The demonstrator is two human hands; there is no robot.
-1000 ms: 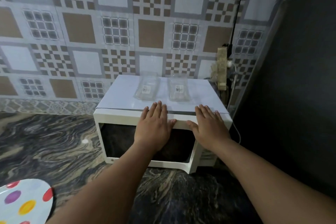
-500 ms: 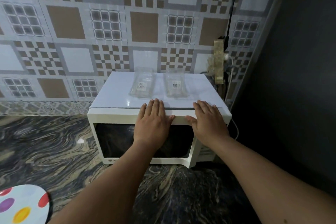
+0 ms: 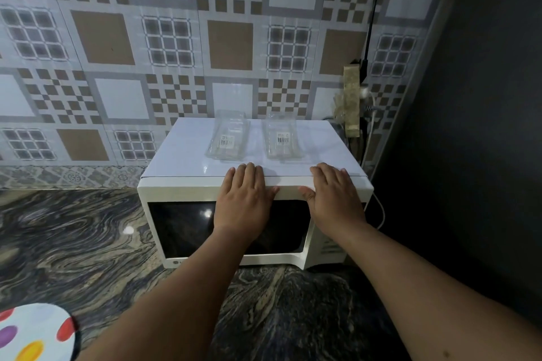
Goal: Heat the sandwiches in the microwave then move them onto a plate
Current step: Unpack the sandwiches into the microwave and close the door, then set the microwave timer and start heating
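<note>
A white microwave stands on the marble counter against the tiled wall, its dark door closed. Two clear plastic sandwich packs lie side by side on its top, the left pack and the right pack, each with a barcode label. My left hand lies flat on the front top edge of the microwave, fingers together, holding nothing. Beside it my right hand rests flat on the same edge, nearer the right corner. A white plate with coloured dots shows at the bottom left corner.
A dark wall closes off the right side next to the microwave. A power strip with cables hangs on the tiles behind its right rear corner. Swirled dark marble counter spreads to the left and front.
Both hands stay flat on the microwave's front top edge. The view has tilted upward a little, so the microwave and plate sit lower in the frame.
</note>
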